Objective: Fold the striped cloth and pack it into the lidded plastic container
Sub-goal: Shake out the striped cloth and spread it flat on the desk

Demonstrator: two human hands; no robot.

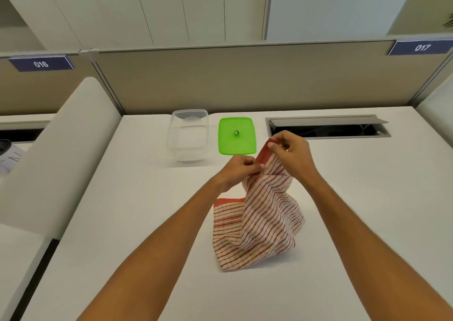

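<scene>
A red-and-white striped cloth [259,220] hangs bunched above the white table [137,198], its lower part resting on the surface. My left hand [239,171] pinches its upper edge, and my right hand [291,152] pinches the red-bordered corner a little higher and to the right. Behind the hands stands a clear plastic container [188,134], uncovered. Its green lid [236,135] lies flat on the table just right of it.
An open cable hatch [328,126] is set into the table at the back right. A beige partition [245,80] closes the far edge. A white divider [61,149] borders the left side, with a neighbouring desk beyond.
</scene>
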